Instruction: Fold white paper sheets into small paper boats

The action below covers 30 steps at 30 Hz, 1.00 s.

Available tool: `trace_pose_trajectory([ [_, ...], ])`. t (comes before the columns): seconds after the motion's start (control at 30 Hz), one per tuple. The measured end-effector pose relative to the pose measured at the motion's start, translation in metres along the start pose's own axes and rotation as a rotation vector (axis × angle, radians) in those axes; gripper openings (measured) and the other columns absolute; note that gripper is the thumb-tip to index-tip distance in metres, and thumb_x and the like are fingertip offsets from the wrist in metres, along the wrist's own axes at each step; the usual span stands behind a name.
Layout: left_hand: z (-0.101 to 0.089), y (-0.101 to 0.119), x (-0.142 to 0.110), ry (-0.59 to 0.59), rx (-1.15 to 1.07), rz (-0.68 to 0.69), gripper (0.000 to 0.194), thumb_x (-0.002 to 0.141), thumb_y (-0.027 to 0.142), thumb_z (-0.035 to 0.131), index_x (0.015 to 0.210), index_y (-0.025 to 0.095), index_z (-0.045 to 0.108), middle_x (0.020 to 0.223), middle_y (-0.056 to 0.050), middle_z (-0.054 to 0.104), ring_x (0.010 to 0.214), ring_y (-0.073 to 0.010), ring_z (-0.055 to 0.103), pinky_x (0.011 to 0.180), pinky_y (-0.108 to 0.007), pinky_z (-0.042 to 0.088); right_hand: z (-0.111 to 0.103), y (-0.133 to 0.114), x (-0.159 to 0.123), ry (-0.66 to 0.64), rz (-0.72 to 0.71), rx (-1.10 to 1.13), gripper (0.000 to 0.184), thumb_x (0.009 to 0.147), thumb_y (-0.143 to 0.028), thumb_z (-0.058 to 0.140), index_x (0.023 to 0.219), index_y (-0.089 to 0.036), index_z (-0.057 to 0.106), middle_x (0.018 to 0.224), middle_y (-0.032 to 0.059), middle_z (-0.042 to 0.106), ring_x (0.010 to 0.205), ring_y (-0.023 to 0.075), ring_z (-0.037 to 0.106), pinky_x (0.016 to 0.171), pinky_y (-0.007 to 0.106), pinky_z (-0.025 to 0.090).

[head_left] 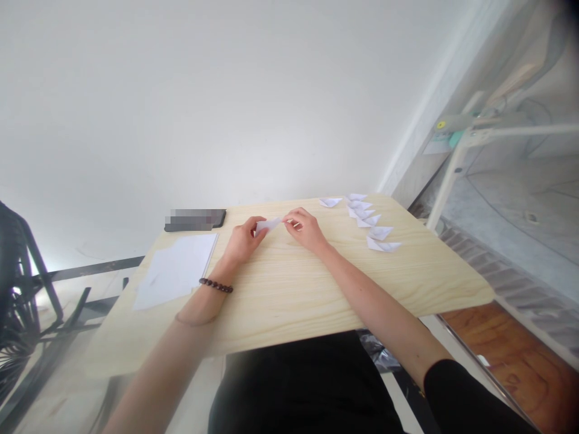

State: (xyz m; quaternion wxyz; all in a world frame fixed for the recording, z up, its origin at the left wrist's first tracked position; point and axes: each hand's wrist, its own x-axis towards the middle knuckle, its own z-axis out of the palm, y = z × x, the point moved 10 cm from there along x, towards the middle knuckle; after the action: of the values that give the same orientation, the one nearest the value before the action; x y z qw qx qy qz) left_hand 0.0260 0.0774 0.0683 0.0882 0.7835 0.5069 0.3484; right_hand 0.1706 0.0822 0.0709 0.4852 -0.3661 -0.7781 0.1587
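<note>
1. The left hand [244, 241] is gripping a small white folded paper [269, 225] at its left end, with the thumb and fingers closing on it.
2. The right hand [305, 229] is pinching at the paper's right tip between thumb and fingertips; the remaining fingers are curling inward.
3. The folded paper is being held between both hands above the middle of the counter [289, 307], toward its far side; whether it is touching the surface, one cannot tell.
4. On the right, paper boats [369, 221] are standing in a slanting row, several of them overlapping; a single boat [330, 202] is sitting just left of the row's far end.
5. On the left, white sheets [176, 268] are lying flat beside the left forearm.
6. Beyond the sheets, a dark flat object [221, 218] is resting near the far edge, partly blurred out.
7. A dark beaded bracelet [216, 285] is encircling the left wrist.
</note>
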Motion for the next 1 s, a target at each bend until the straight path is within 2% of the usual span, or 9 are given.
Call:
trace_pose_trajectory([
  [0.1,-0.002,-0.004,0.000,0.023,-0.059,-0.017,0.034,0.077,0.040,0.045,0.101,0.018,0.054,0.060,0.003,0.049,0.055,-0.0105,0.045,0.055,-0.021,0.038,0.003,-0.001,-0.001,-0.016,-0.017,-0.021,0.022,0.080,-0.019,0.044,0.094,-0.020,0.062,0.091,0.0044,0.051,0.074,0.0090,0.053,0.064,0.022,0.049],
  [0.3,0.006,-0.005,-0.001,-0.021,-0.139,-0.004,0.036,0.076,0.042,0.047,0.103,0.018,0.053,0.059,0.003,0.049,0.055,-0.0104,0.045,0.054,-0.021,0.038,0.011,0.000,-0.002,-0.062,-0.022,-0.041,0.024,0.080,-0.021,0.046,0.097,-0.023,0.063,0.094,0.0040,0.050,0.069,0.0076,0.052,0.063,0.021,0.049],
  [0.5,0.008,-0.003,-0.001,-0.038,-0.135,0.014,0.035,0.076,0.042,0.047,0.100,0.018,0.055,0.066,0.000,0.056,0.058,-0.0112,0.049,0.058,-0.023,0.040,0.013,0.001,-0.003,-0.063,-0.021,-0.072,0.023,0.080,-0.024,0.047,0.097,-0.022,0.062,0.096,0.0050,0.051,0.075,0.0100,0.054,0.065,0.023,0.049],
  [0.63,0.008,0.001,-0.001,-0.055,-0.106,0.024,0.032,0.078,0.041,0.045,0.099,0.019,0.055,0.071,-0.001,0.060,0.060,-0.0118,0.050,0.060,-0.024,0.041,0.017,0.003,-0.004,-0.100,-0.011,-0.069,0.023,0.079,-0.024,0.049,0.098,-0.022,0.061,0.100,0.0048,0.050,0.065,0.0075,0.053,0.063,0.024,0.048],
  [1.0,0.008,0.010,-0.001,-0.055,-0.066,0.086,0.023,0.082,0.037,0.041,0.091,0.021,0.056,0.081,0.000,0.063,0.066,-0.0111,0.052,0.064,-0.022,0.040,0.017,0.005,-0.003,-0.127,-0.010,-0.109,0.017,0.078,-0.027,0.051,0.083,-0.020,0.066,0.096,0.0031,0.050,0.062,0.0066,0.049,0.064,0.024,0.044],
])
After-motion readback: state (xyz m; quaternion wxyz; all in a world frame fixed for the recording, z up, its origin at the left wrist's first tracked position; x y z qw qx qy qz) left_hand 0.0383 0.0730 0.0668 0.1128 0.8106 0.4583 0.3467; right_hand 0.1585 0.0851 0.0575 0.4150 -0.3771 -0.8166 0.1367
